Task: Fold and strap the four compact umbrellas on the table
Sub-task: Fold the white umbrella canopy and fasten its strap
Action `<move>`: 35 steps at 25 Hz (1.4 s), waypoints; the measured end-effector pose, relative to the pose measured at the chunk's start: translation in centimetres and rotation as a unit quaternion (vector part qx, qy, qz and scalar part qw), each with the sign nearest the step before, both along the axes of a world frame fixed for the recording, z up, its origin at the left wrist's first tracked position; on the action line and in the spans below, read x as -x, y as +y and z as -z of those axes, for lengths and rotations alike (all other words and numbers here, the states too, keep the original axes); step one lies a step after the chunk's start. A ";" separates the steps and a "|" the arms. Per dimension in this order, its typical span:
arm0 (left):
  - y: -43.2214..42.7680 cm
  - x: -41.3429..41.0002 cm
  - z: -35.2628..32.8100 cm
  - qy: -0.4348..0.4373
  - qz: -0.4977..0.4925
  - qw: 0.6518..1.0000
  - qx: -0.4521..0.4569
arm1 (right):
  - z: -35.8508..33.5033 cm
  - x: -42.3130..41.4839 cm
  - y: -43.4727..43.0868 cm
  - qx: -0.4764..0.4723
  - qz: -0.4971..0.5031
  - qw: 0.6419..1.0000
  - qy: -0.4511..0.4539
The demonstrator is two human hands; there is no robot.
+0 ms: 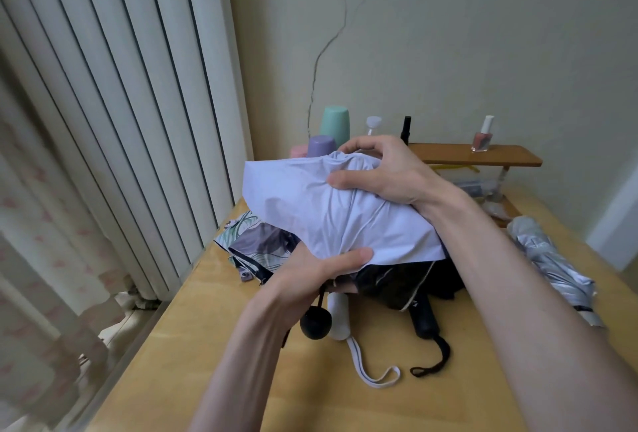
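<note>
A pale lavender umbrella (331,210) with loose canopy is held above the wooden table (214,345). My left hand (310,276) grips its lower end, thumb pressed on the cloth. My right hand (383,169) grips the bunched top of the canopy. A white handle (338,314) with a white wrist loop and a round black knob (315,323) show below my left hand. Under it lie a leaf-print umbrella (252,241) and a black umbrella (407,286) with a black handle and cord. A silver umbrella (549,262) lies rolled at the right.
A white radiator (114,103) stands left of the table. At the back are upturned cups (334,126), a small spray bottle (373,124), a black tube and a nail polish bottle (482,138) on a low wooden shelf (483,155). The wall is close behind.
</note>
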State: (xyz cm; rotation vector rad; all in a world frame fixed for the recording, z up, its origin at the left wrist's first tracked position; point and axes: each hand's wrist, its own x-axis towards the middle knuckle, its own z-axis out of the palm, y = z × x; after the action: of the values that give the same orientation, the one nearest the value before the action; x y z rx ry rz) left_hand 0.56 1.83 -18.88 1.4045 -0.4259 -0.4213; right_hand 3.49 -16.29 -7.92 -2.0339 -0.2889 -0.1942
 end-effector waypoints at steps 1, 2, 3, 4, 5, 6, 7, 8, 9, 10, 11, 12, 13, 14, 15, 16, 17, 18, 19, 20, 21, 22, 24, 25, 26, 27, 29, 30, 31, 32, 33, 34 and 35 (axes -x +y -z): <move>0.0 0.0 0.1 0.010 0.012 1.000 -0.003 | 0.0 -0.1 0.0 0.007 -0.009 1.000 -0.004; 0.0 -0.2 0.5 0.015 0.015 1.000 -0.003 | -0.1 -0.3 -0.1 0.013 -0.016 1.000 -0.007; 0.0 -0.3 0.6 0.022 0.014 1.000 0.001 | -0.1 -0.3 0.0 0.020 -0.021 1.000 -0.009; 0.0 -0.3 0.7 0.025 0.010 1.000 0.003 | 0.0 -0.4 0.0 0.026 -0.023 0.999 -0.012; -0.1 -0.2 0.7 0.030 -0.001 1.000 0.006 | 0.1 -0.4 0.1 0.032 -0.025 0.999 -0.017; -0.1 -0.3 1.1 0.034 -0.008 0.999 0.013 | 0.2 -0.5 0.3 0.039 -0.024 0.999 -0.024; -0.1 -0.1 1.1 0.045 -0.016 0.999 0.022 | 0.3 -0.6 0.4 0.049 -0.022 0.998 -0.034; -0.2 0.0 1.2 0.048 -0.017 0.998 0.030 | 0.4 -0.7 0.5 0.068 -0.018 0.996 -0.047; -0.2 0.1 1.3 0.054 -0.015 0.998 0.037 | 0.5 -0.8 0.6 0.087 -0.014 0.995 -0.056; -0.1 0.1 1.7 0.051 -0.016 0.998 0.036 | 0.5 -0.9 0.7 0.098 -0.012 0.993 -0.060; 0.0 0.1 1.8 0.054 -0.017 0.998 0.036 | 0.5 -1.0 0.8 0.099 -0.013 0.993 -0.063; 0.1 0.0 1.8 0.051 -0.014 0.998 0.033 | 0.5 -1.0 0.8 0.100 -0.017 0.993 -0.068; 0.2 0.0 1.7 0.047 -0.014 0.998 0.030 | 0.4 -0.9 0.9 0.103 -0.018 0.992 -0.073; 0.3 -0.1 1.8 0.039 -0.016 0.999 0.028 | 0.3 -0.9 1.1 0.113 -0.015 0.990 -0.080; 0.3 -0.2 1.8 0.037 -0.023 0.999 0.030 | 0.2 -0.9 1.2 0.128 -0.012 0.988 -0.088; 0.3 -0.1 1.6 0.039 -0.029 0.998 0.037 | 0.2 -0.9 1.3 0.143 -0.010 0.985 -0.096; 0.3 0.0 1.4 0.050 -0.038 0.997 0.046 | 0.1 -0.9 1.5 0.152 -0.012 0.983 -0.100; 0.3 0.0 1.3 0.063 -0.046 0.996 0.052 | 0.0 -0.9 1.5 0.158 -0.014 0.982 -0.103; 0.3 0.1 1.2 0.077 -0.051 0.994 0.059 | -0.1 -0.9 1.6 0.163 -0.018 0.981 -0.107; 0.3 0.1 1.0 0.086 -0.055 0.993 0.061 | -0.1 -0.9 1.7 0.171 -0.019 0.979 -0.109; 0.2 0.2 0.8 0.092 -0.058 0.992 0.062 | -0.2 -0.8 1.9 0.178 -0.019 0.978 -0.106; 0.2 0.1 0.7 0.095 -0.059 0.992 0.063 | -0.2 -0.7 2.1 0.186 -0.017 0.977 -0.101; 0.0 0.2 0.5 0.101 -0.071 0.990 0.074 | -0.2 -0.3 2.2 0.185 -0.011 0.979 -0.084; 0.0 0.3 0.6 0.103 -0.089 0.987 0.082 | -0.2 0.3 2.0 0.161 -0.009 0.984 -0.077; 0.0 0.2 0.7 0.106 -0.110 0.984 0.090 | 0.0 1.0 1.6 0.121 -0.009 0.990 -0.072; 0.0 0.0 0.8 0.113 -0.131 0.980 0.100 | 0.3 2.1 1.0 0.070 -0.015 0.995 -0.067; 0.2 -0.4 0.9 0.121 -0.161 0.972 0.121 | 1.4 4.3 -0.5 0.011 -0.041 0.998 -0.035; 0.3 -0.6 0.8 0.119 -0.168 0.970 0.132 | 2.1 5.2 -0.9 0.034 -0.046 0.998 -0.028; 0.3 -0.7 0.8 0.119 -0.169 0.968 0.143 | 3.1 5.8 -1.1 0.074 -0.031 0.996 -0.037; 0.3 -0.7 0.8 0.120 -0.167 0.967 0.153 | 4.3 5.9 -1.1 0.105 0.004 0.993 -0.063; 0.2 -0.7 0.7 0.121 -0.164 0.965 0.163 | 5.5 5.7 -1.0 0.108 0.044 0.989 -0.095; 0.3 -0.6 0.6 0.122 -0.161 0.964 0.172 | 6.4 5.4 -0.8 0.096 0.076 0.984 -0.128; 0.3 -0.6 0.6 0.122 -0.161 0.963 0.178 | 6.9 5.1 -0.6 0.080 0.103 0.980 -0.153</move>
State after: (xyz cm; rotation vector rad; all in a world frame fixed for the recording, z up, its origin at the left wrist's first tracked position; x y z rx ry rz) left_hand 1.14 2.10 -19.51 1.0307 -0.0619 -0.2315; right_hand -1.64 -16.93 -14.85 -2.1916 -0.2900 -0.6349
